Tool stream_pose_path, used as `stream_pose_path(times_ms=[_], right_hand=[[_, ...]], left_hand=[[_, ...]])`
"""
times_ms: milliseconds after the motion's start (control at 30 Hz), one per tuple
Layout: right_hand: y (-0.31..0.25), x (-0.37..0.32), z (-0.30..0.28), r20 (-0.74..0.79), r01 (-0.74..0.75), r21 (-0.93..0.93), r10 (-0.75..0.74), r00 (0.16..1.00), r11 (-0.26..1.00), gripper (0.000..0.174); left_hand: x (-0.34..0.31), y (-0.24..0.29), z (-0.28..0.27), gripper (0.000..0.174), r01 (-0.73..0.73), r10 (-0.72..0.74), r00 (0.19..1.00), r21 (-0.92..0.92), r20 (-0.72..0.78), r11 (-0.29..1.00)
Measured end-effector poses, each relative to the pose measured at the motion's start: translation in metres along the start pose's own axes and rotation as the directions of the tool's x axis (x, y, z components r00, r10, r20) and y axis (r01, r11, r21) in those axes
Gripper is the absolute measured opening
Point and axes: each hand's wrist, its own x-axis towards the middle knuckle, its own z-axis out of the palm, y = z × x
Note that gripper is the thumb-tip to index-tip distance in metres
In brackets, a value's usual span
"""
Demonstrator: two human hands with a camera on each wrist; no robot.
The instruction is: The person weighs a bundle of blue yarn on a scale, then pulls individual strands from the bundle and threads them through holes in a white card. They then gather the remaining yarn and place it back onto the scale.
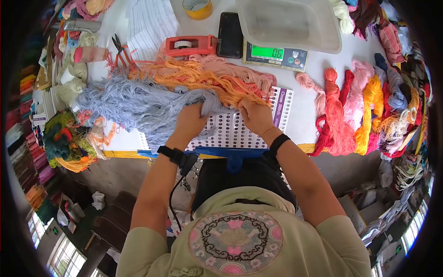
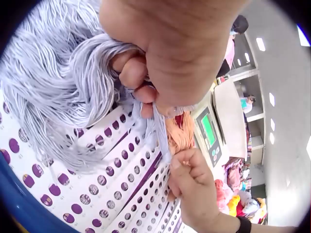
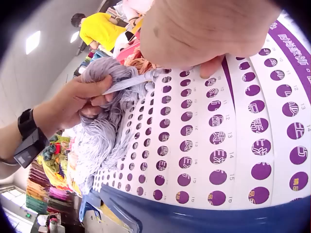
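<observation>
My left hand [image 1: 190, 121] grips a thick bundle of grey-blue thread [image 1: 138, 101], its fingers curled round the strands. A few strands [image 3: 131, 82] stretch from it across to my right hand [image 1: 256, 119], which pinches their ends between thumb and fingers, as the left wrist view shows. Beneath both hands lie overlapping white cards with rows of punched holes [image 1: 226, 131] and purple printing. Orange thread [image 1: 184, 76] lies just beyond the hands, with pink thread [image 1: 240, 69] behind it. In the right wrist view most of the right fingers are hidden behind the hand.
A blue edge piece [image 1: 217, 152] runs along the table front. Farther back are a red tape dispenser [image 1: 191, 45], a black phone [image 1: 230, 34], a scale [image 1: 277, 55] under a plastic tub [image 1: 295, 23], and pliers [image 1: 121, 51]. Coloured skeins [image 1: 337, 111] lie at right.
</observation>
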Motion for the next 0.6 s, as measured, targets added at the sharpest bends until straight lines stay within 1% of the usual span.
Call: stream_pose_path(times_ms=[33,100,133,200,233,267,300,333,367,400,433,467,500,533,567,600], right_hand=[[0.0,0.001,0.0,-0.008,-0.003,0.014,0.003,1.0,1.0,0.006],[-0.001,0.0,-0.001,-0.013,-0.007,0.01,0.007,1.0,1.0,0.006],[0.0,0.001,-0.002,-0.014,-0.009,0.007,0.009,1.0,1.0,0.006],[-0.001,0.002,-0.002,0.004,-0.031,-0.009,0.031,1.0,0.999,0.006],[-0.003,0.002,-0.002,0.027,-0.051,-0.021,0.052,0.998,0.998,0.007],[-0.005,0.003,-0.002,0.019,-0.044,-0.018,0.044,0.999,0.999,0.007],[-0.007,0.004,-0.003,0.029,-0.061,-0.026,0.062,0.998,0.998,0.008],[-0.01,0.003,-0.004,0.041,-0.081,-0.034,0.082,0.996,0.996,0.01],[-0.013,0.001,-0.005,0.032,-0.072,-0.033,0.073,0.997,0.997,0.01],[-0.016,0.001,-0.007,0.086,-0.14,-0.043,0.143,0.986,0.989,0.012],[-0.021,0.001,-0.01,0.138,-0.204,-0.059,0.21,0.968,0.977,0.014],[-0.03,-0.002,-0.011,0.148,-0.258,-0.019,0.258,0.955,0.966,0.021],[-0.039,-0.005,-0.01,0.138,-0.243,-0.025,0.244,0.96,0.97,0.021],[-0.058,-0.006,-0.018,0.023,-0.281,0.14,0.281,0.959,0.949,0.022],[-0.08,-0.007,-0.027,-0.082,-0.292,0.305,0.33,0.94,0.906,0.024],[-0.105,-0.006,-0.039,-0.083,-0.284,0.464,0.361,0.929,0.839,0.028]], left_hand=[[0.001,0.003,-0.003,0.029,-0.006,0.006,1.0,0.004,-0.001,1.0],[0.001,0.009,-0.008,0.033,0.156,-0.149,0.987,-0.19,0.053,0.969],[0.003,0.007,-0.009,0.033,0.149,-0.142,0.989,-0.19,0.05,0.97],[0.0,0.001,-0.01,0.033,0.223,-0.232,0.973,-0.21,-0.017,0.952],[-0.008,0.004,-0.017,0.033,0.223,-0.231,0.973,-0.207,-0.019,0.953],[-0.018,0.013,-0.031,0.031,0.238,-0.256,0.966,-0.547,0.045,0.803],[-0.028,0.022,-0.047,0.03,0.233,-0.248,0.962,-0.808,0.111,0.541],[-0.041,0.028,-0.062,0.036,0.238,-0.168,0.967,-0.909,0.19,0.342],[-0.048,0.03,-0.068,0.036,0.228,-0.166,0.97,-0.91,0.179,0.348],[-0.054,0.031,-0.073,0.043,0.21,-0.005,0.978,-0.976,0.21,0.057],[-0.06,0.034,-0.078,0.05,0.22,0.162,0.969,-0.946,0.185,-0.239],[-0.066,0.041,-0.085,0.05,0.204,0.166,0.972,-0.95,0.167,-0.237],[-0.073,0.05,-0.091,0.055,0.214,0.201,0.967,-0.923,0.155,-0.319],[-0.08,0.055,-0.096,0.06,0.226,0.236,0.962,-0.889,0.139,-0.399],[-0.088,0.055,-0.1,0.06,0.213,0.241,0.963,-0.89,0.122,-0.404],[-0.096,0.054,-0.104,0.062,0.202,0.252,0.962,-0.898,0.107,-0.39]])
